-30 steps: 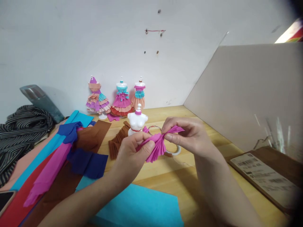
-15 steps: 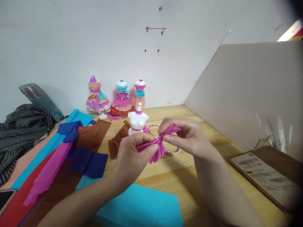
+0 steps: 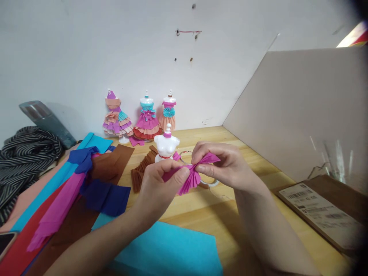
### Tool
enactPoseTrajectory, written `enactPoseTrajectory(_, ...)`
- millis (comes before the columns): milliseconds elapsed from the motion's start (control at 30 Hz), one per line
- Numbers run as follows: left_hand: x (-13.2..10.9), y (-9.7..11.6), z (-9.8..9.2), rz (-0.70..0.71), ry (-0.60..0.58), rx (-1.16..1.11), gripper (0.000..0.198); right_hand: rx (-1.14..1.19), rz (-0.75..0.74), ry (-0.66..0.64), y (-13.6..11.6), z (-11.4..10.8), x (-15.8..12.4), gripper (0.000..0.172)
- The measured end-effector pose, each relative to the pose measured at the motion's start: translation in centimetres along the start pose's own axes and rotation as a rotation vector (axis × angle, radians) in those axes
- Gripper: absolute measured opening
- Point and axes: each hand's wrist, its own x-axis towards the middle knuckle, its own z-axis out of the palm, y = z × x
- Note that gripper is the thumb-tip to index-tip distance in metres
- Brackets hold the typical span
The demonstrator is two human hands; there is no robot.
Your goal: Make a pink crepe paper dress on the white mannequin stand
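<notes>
Both my hands pinch a pleated piece of pink crepe paper (image 3: 190, 184) over the table. Between thumb and fingers, my left hand (image 3: 161, 188) grips its left side. My right hand (image 3: 221, 165) closes on the gathered middle, with a pointed end sticking out past the thumb. The pleats fan out downward between the hands. Just behind stands a small white mannequin bust (image 3: 166, 145), with a pink band at its neck and a red one at its waist. A roll of tape (image 3: 212, 184) lies behind the paper, partly hidden by it and my right hand.
Three mannequins in paper dresses, one with a pink skirt (image 3: 147, 119), stand by the wall. Pleated brown paper (image 3: 140, 168) lies left of the bust. Coloured crepe sheets (image 3: 57, 207) cover the left side, a turquoise sheet (image 3: 172, 249) the front. A labelled brown package (image 3: 316, 211) lies right.
My left hand has shifted its hold slightly, and its thumb now sits closer to the gathered middle. The right hand keeps its pinch. The whole view has moved a little.
</notes>
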Motion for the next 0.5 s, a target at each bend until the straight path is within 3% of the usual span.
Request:
enactPoseTrajectory(133, -0.7, -0.3, -0.3, 0.244, 0.189, 0.204, 0.019, -0.021, 0.024, 0.043, -0.1, 0.0, 0.0, 0.021)
enactPoseTrajectory(200, -1.0, -0.5, -0.3, 0.374, 0.223, 0.322, 0.019, -0.017, 0.038, 0.064, -0.1, 0.0, 0.0, 0.022)
enactPoseTrajectory(333, -1.1, -0.6, -0.2, 0.527, 0.17, 0.499, 0.013, 0.025, 0.077, 0.075, 0.0, 0.1, -0.1, 0.027)
enactPoseTrajectory(500, -0.6, -0.6, -0.1, 0.531, 0.129, 0.515, 0.018, 0.049, 0.082, 0.091, -0.1, 0.2, 0.0, 0.027)
